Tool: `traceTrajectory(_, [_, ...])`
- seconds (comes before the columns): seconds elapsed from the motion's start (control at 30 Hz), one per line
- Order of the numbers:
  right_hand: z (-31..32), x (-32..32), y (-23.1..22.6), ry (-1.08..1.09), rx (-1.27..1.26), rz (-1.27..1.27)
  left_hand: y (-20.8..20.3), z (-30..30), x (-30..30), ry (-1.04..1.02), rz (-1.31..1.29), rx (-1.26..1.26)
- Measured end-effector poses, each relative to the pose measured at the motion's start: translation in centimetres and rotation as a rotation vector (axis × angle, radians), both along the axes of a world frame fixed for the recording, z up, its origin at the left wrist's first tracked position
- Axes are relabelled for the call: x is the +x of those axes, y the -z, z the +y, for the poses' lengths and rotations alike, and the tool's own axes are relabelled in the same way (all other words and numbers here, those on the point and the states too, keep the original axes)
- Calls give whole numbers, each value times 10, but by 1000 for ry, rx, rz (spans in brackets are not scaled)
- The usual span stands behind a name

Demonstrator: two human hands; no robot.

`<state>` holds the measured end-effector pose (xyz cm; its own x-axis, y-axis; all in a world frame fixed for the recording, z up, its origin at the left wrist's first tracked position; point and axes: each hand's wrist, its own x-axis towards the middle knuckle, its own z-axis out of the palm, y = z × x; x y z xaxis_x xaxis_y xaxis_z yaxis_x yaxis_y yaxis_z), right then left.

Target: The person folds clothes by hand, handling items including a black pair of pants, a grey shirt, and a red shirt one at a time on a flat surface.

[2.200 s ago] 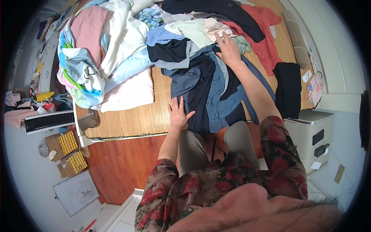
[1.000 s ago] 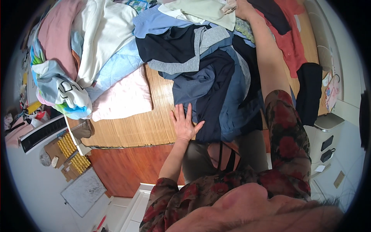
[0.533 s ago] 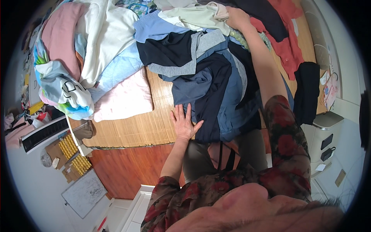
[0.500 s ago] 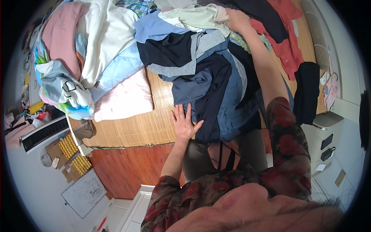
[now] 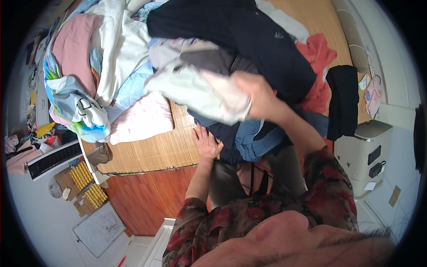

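My right hand (image 5: 261,97) is closed on a pale green garment (image 5: 189,91), stretched out to the left over the pile and blurred by motion. My left hand (image 5: 207,143) lies with fingers apart on the woven mat (image 5: 151,153), touching the edge of dark navy clothes (image 5: 227,138). Blue fabric (image 5: 249,144) lies beside them, partly hidden by the pale green garment. Just beyond, a large black garment (image 5: 275,49) with a small pale mark spreads over the pile, near grey and dark grey clothing (image 5: 209,58).
Left of the pile lie a folded pale pink cloth (image 5: 144,120), white clothing (image 5: 129,49), a dusty pink garment (image 5: 75,44) and a multicoloured bundle (image 5: 80,104). On the right are a red garment (image 5: 318,58), black cloth (image 5: 343,102) and a beige cabinet (image 5: 360,151).
My right hand has pulled the pale green garment left and toward me. The black garment now covers much of the far pile. My left hand stays near its place.
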<state>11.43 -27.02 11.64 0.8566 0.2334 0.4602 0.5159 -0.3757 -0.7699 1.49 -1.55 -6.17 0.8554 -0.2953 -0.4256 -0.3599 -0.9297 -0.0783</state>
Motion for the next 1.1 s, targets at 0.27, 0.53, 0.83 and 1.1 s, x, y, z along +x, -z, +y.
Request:
traceTrajectory(0.27, [89, -118, 2, -412, -85, 294, 69, 42, -30, -82, 108, -64])
traceTrajectory(0.53, [111, -147, 93, -275, -253, 796, 34, 46, -51, -328, 135, -309])
traceTrajectory(0.83, [-55, -128, 37, 679, -262, 252, -31, 101, -78, -1192, 101, -1200])
traceTrajectory(1.1, [-41, -145, 100, 721, -237, 383, -67, 104, -77, -1437, -8, -1506])
